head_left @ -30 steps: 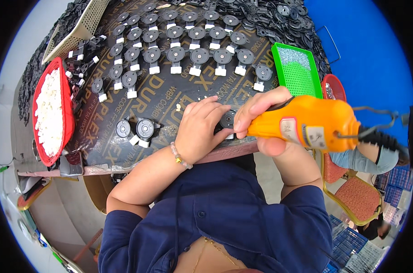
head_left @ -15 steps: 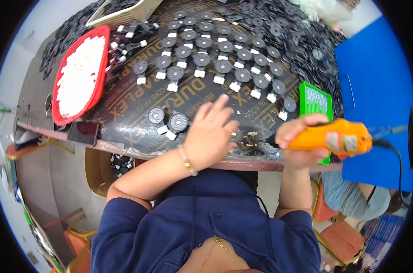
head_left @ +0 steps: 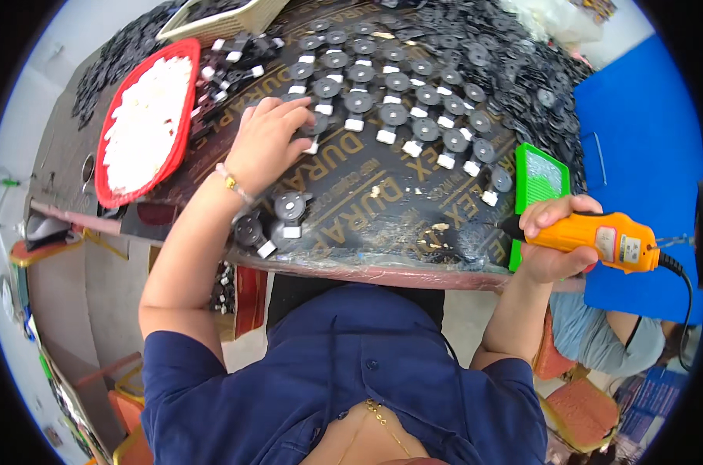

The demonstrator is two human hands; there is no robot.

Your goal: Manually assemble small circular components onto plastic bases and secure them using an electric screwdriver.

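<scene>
My left hand (head_left: 266, 143) reaches over the left end of several rows of round black discs with white connectors (head_left: 358, 103). Its fingers are bent and apart, above a disc (head_left: 317, 124) partly covered by them; whether they touch it I cannot tell. Two more such parts, one disc (head_left: 290, 207) and another disc (head_left: 248, 230), lie nearer the table edge by my left forearm. My right hand (head_left: 557, 232) is closed round an orange corded electric screwdriver (head_left: 611, 239), its black tip pointing left over the near side of a green tray (head_left: 522, 186) of small silvery pieces.
A red basket (head_left: 190, 101) full of white pieces stands at the left, with loose black-and-white parts (head_left: 231, 58) beside it. A beige basket (head_left: 212, 27) sits at the far left. Black parts (head_left: 522, 85) are heaped at the far right, beside a blue panel (head_left: 638, 155).
My left hand has moved left and away from me, from the table's middle to the disc rows. The two near discs now lie differently. My right hand still holds the screwdriver, slightly shifted.
</scene>
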